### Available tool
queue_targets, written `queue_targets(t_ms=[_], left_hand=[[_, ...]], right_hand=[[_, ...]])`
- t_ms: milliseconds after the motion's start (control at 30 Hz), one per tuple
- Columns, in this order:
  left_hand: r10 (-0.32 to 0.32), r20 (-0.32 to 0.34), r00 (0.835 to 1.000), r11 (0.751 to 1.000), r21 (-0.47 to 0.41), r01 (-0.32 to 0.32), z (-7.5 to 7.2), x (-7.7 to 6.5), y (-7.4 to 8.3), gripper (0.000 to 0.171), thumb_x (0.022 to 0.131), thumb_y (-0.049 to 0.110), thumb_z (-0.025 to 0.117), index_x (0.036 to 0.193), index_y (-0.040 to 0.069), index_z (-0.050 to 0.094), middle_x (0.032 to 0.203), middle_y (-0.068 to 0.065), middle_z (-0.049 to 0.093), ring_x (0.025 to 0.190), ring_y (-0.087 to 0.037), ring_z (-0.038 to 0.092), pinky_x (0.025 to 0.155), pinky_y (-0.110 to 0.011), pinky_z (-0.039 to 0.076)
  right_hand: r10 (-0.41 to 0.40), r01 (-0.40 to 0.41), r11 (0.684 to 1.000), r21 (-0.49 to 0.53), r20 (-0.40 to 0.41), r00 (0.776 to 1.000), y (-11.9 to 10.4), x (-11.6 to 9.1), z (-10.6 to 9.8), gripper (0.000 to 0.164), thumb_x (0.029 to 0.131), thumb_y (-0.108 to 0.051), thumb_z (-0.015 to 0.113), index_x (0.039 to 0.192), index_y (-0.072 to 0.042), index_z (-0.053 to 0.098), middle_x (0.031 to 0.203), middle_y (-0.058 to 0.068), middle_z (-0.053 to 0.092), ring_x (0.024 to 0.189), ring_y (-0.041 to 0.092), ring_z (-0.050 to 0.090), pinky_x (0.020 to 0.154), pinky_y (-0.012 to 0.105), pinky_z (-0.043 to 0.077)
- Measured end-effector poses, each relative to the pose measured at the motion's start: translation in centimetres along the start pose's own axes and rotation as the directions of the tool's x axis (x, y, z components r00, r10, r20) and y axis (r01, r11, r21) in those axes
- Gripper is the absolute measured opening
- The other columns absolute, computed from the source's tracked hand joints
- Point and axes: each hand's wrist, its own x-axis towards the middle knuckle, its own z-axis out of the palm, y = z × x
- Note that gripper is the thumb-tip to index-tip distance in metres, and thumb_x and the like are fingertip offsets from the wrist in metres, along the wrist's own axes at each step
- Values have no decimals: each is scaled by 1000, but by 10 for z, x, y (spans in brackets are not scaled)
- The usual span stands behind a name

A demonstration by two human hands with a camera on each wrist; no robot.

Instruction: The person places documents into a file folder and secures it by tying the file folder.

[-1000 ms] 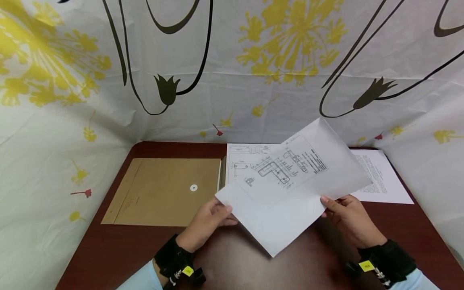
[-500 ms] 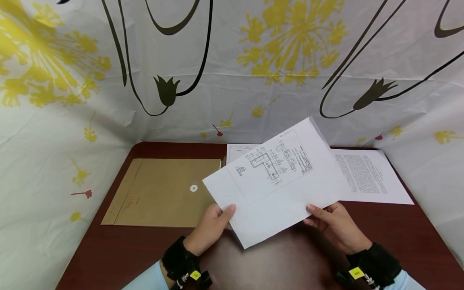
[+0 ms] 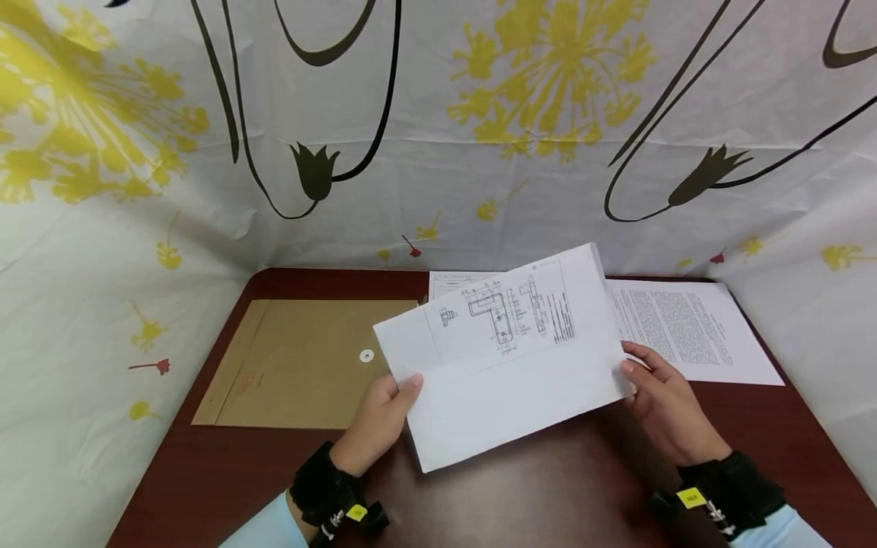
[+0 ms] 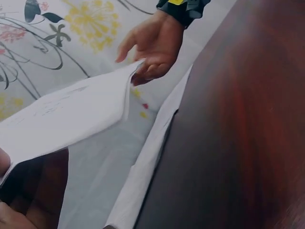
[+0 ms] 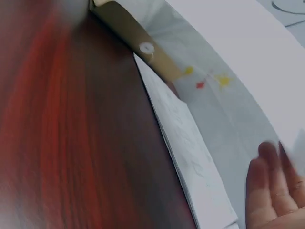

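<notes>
In the head view, a small stack of white paper sheets (image 3: 507,396) is held up, tilted, above the table; its top sheet bears a technical drawing. My left hand (image 3: 377,418) pinches the stack's left edge, thumb on the front and fingers behind. At the right edge is my right hand (image 3: 668,407). In the left wrist view, that right hand (image 4: 157,47) has its thumb apart from the paper while its fingers touch the edge. Fairly straight fingers of the right hand (image 5: 274,191) show beneath the sheets in the right wrist view.
A brown document envelope (image 3: 308,365) with a white round button lies at the left of the dark red table (image 3: 534,495). Printed text pages (image 3: 692,327) lie at the right. Another drawing sheet (image 3: 459,281) shows partly behind the held stack. A patterned curtain (image 3: 425,152) surrounds the table.
The stack has turned from strongly slanted to nearly level and come lower at its top. My right hand has shifted from the bottom edge to the right edge. My left hand keeps its hold.
</notes>
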Motion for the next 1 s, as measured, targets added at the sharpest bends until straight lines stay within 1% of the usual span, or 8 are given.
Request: queue_targets(t_ms=[133,233,333,400,500,700,867,1000], left_hand=[[-36,54,998,999,4,35,-12,1,6,38,108,27,47,131,-2,56,113,-17,69,94,-18,70,77,-30,56],[-76,121,990,997,-4,77,-18,3,10,42,107,31,46,135,-1,53,115,-16,70,95,-20,71,78,-32,57],[-108,134,985,994,9,108,-22,5,11,43,107,33,47,136,2,54,113,-14,71,95,-21,71,78,-34,57],[-123,121,985,992,13,122,-24,6,10,43,107,34,48,137,5,54,114,-13,71,95,-21,71,79,-35,57],[-120,86,989,992,37,118,-26,9,7,41,106,34,50,138,9,55,113,-10,71,94,-21,70,79,-36,56],[-98,1,995,990,103,97,-29,13,-1,39,105,31,54,139,12,56,107,-8,74,89,-19,70,78,-34,55],[-67,-68,995,984,163,78,-34,19,-7,41,104,24,56,142,8,53,98,-9,72,80,-17,66,75,-33,54],[-75,-74,994,984,155,85,-41,20,-10,43,104,20,56,145,8,50,95,-11,71,79,-20,67,71,-33,57]], right_hand=[[97,-96,991,-93,4,995,-1,-1,-1,39,108,-12,40,146,-16,32,125,-7,61,105,4,62,83,24,53],[227,-212,964,-163,76,971,5,-1,6,49,109,-17,40,153,-16,19,132,-8,60,113,7,61,89,30,53],[323,-294,928,-230,99,941,14,-1,15,53,108,-23,44,154,-9,21,131,-4,64,113,15,65,89,37,55],[351,-324,908,-265,60,934,19,0,21,53,107,-28,49,151,-6,31,126,-1,68,109,20,69,86,39,57],[339,-330,891,-311,-27,940,23,1,26,54,104,-32,54,146,0,39,119,5,71,103,25,71,81,42,59],[261,-304,866,-397,-160,952,27,6,32,61,102,-35,58,147,3,39,114,6,73,97,23,73,76,38,60],[182,-257,862,-437,-206,961,26,10,32,60,101,-35,59,144,5,44,109,2,74,93,19,74,73,35,60],[126,-223,835,-504,-221,967,25,13,30,57,101,-34,60,140,6,49,109,3,74,90,18,74,71,34,60]])
